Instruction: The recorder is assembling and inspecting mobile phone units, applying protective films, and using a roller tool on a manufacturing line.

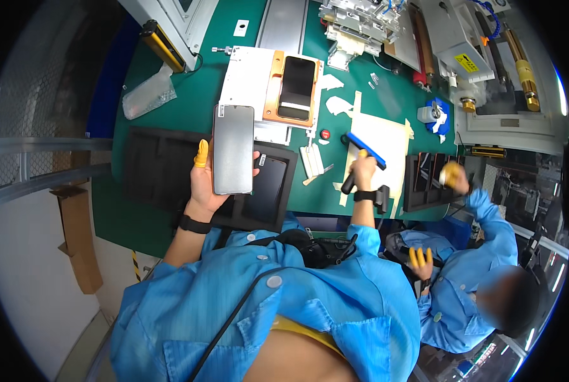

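My left hand (pixel 206 184) is closed around a flat smartphone (pixel 233 149), holding it upright with its plain grey face showing; a yellow finger cot covers my thumb. My right hand (pixel 364 170) grips a blue roller (pixel 368 151) by its black handle, over a pale sheet (pixel 392 137) taped to the green table. Beyond the held phone, a second, dark phone (pixel 297 86) lies in an orange cradle (pixel 273 95) on a white metal fixture (pixel 241 79). Behind and below my left hand, another dark phone (pixel 265 188) rests in a black foam tray (pixel 287 172).
At the right, a co-worker in a blue jacket (pixel 466 280) reaches over another black tray (pixel 415 197). White tool pieces (pixel 311 160) and a red round cap (pixel 325 134) lie mid-table. A clear plastic bag (pixel 149 94) sits at far left, and machinery (pixel 361 25) at the back.
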{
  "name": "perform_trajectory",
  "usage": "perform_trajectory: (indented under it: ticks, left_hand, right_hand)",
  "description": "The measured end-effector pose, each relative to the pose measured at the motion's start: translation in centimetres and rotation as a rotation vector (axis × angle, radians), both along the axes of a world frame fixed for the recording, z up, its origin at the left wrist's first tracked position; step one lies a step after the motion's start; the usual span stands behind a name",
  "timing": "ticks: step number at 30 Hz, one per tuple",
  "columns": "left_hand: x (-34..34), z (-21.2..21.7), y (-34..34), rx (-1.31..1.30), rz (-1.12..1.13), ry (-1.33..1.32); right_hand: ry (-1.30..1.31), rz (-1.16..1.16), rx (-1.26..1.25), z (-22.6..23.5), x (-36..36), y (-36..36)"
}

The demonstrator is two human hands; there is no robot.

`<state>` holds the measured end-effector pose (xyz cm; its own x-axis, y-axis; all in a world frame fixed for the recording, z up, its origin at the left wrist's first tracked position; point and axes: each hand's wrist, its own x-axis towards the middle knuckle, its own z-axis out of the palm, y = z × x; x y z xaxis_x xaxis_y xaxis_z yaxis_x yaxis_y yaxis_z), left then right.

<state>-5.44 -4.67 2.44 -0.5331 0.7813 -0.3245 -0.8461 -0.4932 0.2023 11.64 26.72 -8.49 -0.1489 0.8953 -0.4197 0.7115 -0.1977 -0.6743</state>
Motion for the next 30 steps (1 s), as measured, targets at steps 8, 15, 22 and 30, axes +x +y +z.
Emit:
perform_trajectory:
  ticks: [8, 15, 22, 30]
  left_hand:
    - [0.9, 1.3, 1.8, -0.032, -0.079, 0.104]
    - [0.3, -1.3, -1.0, -0.215, -0.118, 0.165]
    - [-6.3, -4.0, -11.2, -1.206, -0.015, 0.919]
    - [-6.8, -12.4, -17.5, -1.425, 0.157, 0.826]
  right_hand:
    - [0.015, 0.015, 0.160, -2.4, 2.2, 6.8]
    - [-0.018, -0.119, 0.360, -5.7, 5.7, -0.7]
    - [-0.012, -0.215, 0.275, -5.4, 5.9, -0.7]
    - [-0.025, -0.317, 0.251, -7.1, 4.0, 1.8]
